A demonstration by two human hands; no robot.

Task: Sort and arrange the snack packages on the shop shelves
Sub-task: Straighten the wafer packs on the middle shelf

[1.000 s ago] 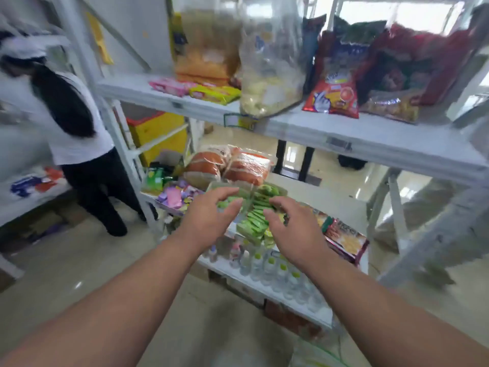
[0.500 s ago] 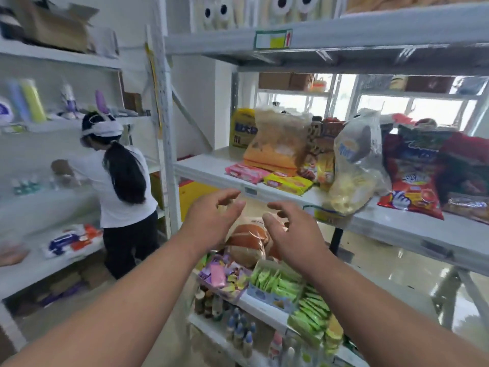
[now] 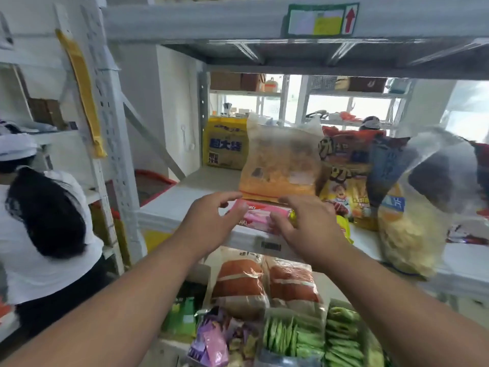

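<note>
A flat pink snack packet (image 3: 258, 216) lies at the front edge of the middle shelf (image 3: 169, 207). My left hand (image 3: 211, 221) reaches over its left end, and my right hand (image 3: 304, 226) over its right end, both with fingers spread and loosely bent. Whether the fingertips touch the packet I cannot tell. Right behind the packet stands a tall clear bag of orange snacks (image 3: 280, 160). A yellow packet (image 3: 344, 226) peeks out beside my right hand.
More snack bags crowd the shelf's right: a yellow printed bag (image 3: 344, 186) and a clear bag of pale chips (image 3: 407, 229). A yellow box (image 3: 225, 144) stands at the back. Below lie bread packs (image 3: 238, 282) and green sachets (image 3: 341, 340). A person in white (image 3: 39, 234) stands at left.
My view rose from the lower shelf to the middle shelf. Both hands lifted away from the green sachets and moved forward to the pink packet.
</note>
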